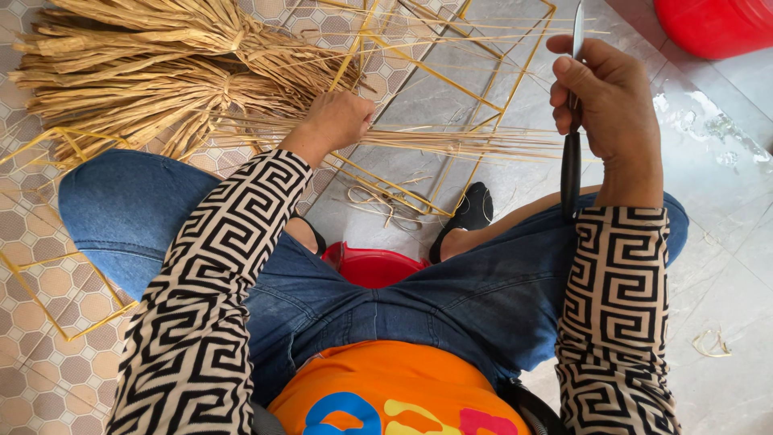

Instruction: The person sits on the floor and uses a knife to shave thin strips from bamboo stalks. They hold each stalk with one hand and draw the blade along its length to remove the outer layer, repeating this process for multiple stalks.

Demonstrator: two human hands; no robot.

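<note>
Tiled floor; right hand fingers closed around knife.

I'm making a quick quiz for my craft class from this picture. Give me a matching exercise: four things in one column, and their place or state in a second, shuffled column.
Things:
1. left hand
2. right hand
3. red stool
4. straw bundles

Places or states:
A. lying on the patterned tiles at the upper left
B. gripping a knife with a black handle, blade pointing up
C. between the person's legs, mostly hidden
D. closed on a few thin straw strands stretched across the floor

Pairs: 1-D, 2-B, 3-C, 4-A
</note>
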